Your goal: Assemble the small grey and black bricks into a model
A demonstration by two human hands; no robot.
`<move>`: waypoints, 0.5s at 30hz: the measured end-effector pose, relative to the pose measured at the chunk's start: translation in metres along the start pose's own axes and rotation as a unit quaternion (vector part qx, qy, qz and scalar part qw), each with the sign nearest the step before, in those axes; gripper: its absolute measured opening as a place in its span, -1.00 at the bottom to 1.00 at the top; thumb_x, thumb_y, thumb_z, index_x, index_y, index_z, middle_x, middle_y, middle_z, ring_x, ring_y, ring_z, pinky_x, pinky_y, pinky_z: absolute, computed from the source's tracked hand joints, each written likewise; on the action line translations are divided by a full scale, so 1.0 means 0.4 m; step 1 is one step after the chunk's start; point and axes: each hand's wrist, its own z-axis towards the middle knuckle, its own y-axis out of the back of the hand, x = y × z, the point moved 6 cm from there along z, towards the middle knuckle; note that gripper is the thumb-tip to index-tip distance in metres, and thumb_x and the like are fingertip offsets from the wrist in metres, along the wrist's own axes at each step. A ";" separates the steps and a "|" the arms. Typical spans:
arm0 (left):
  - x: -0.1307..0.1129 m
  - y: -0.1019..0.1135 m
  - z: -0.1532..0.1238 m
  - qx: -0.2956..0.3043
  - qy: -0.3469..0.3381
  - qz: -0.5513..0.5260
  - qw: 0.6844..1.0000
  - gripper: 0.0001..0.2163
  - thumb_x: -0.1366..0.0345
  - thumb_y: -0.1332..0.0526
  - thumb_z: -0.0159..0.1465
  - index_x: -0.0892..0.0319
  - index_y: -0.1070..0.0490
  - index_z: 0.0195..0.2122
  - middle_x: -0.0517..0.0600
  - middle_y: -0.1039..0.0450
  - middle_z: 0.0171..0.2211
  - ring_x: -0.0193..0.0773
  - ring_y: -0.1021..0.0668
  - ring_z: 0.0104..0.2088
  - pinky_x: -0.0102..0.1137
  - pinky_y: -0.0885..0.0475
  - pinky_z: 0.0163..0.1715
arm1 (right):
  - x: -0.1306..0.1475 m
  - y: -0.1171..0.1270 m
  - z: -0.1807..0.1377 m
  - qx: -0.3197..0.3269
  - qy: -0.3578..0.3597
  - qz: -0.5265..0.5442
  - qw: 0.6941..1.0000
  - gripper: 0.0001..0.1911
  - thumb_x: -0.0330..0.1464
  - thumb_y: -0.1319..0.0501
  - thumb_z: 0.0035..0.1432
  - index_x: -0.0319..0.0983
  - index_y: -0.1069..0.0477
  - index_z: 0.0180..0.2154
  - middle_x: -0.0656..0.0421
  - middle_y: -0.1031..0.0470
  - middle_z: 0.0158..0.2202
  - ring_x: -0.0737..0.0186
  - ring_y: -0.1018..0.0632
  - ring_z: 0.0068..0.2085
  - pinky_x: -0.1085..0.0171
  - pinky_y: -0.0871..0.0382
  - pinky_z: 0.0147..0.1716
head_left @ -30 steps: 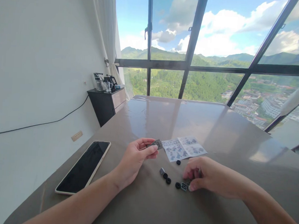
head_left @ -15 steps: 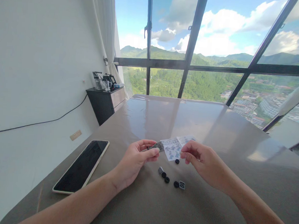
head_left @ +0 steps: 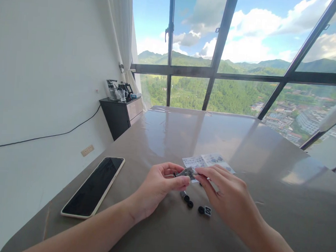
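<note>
My left hand (head_left: 159,185) pinches a small grey building-block piece (head_left: 185,173) between thumb and fingers, just above the brown table (head_left: 185,131). My right hand (head_left: 226,195) meets it from the right, fingertips pressed against the same piece. Below the hands, several small black round parts (head_left: 188,202) and a small grey square piece (head_left: 207,211) lie on the table. A folded instruction sheet (head_left: 208,161) lies just behind the hands, partly covered by them.
A phone (head_left: 94,186) lies screen up at the table's left edge. A dark cabinet (head_left: 119,115) with kettles stands against the white wall on the left. Large windows fill the far side.
My right hand rose from the parts on the table and came up to the grey piece in my left hand. The left hand has drifted slightly right.
</note>
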 end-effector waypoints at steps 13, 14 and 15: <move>0.003 -0.005 0.000 0.017 0.005 -0.021 1.000 -0.64 0.26 -0.53 -0.02 0.30 -0.55 -0.24 0.05 -0.62 -0.40 -0.28 -0.62 -0.37 -0.33 -0.55 -0.23 | 0.040 0.006 0.003 -0.034 0.055 -0.061 0.996 -0.79 -0.58 -0.14 0.29 -0.23 -0.50 -0.20 0.09 -0.53 -0.29 0.17 -0.48 -0.28 0.19 -0.38 -0.24; 0.003 -0.004 0.000 0.016 0.004 -0.023 1.000 -0.64 0.26 -0.53 -0.02 0.30 -0.55 -0.24 0.04 -0.61 -0.42 -0.30 -0.61 -0.38 -0.34 -0.55 -0.24 | 0.039 0.007 0.002 -0.034 0.055 -0.067 0.996 -0.79 -0.58 -0.14 0.29 -0.23 -0.51 -0.21 0.09 -0.53 -0.29 0.16 -0.48 -0.28 0.19 -0.38 -0.25; 0.003 -0.004 0.000 0.015 0.003 -0.024 1.000 -0.65 0.26 -0.53 -0.02 0.30 -0.55 -0.25 0.03 -0.60 -0.43 -0.31 -0.60 -0.39 -0.36 -0.54 -0.26 | 0.038 0.008 0.001 -0.034 0.054 -0.071 0.995 -0.79 -0.59 -0.15 0.28 -0.24 -0.51 -0.21 0.09 -0.53 -0.29 0.16 -0.48 -0.28 0.19 -0.37 -0.25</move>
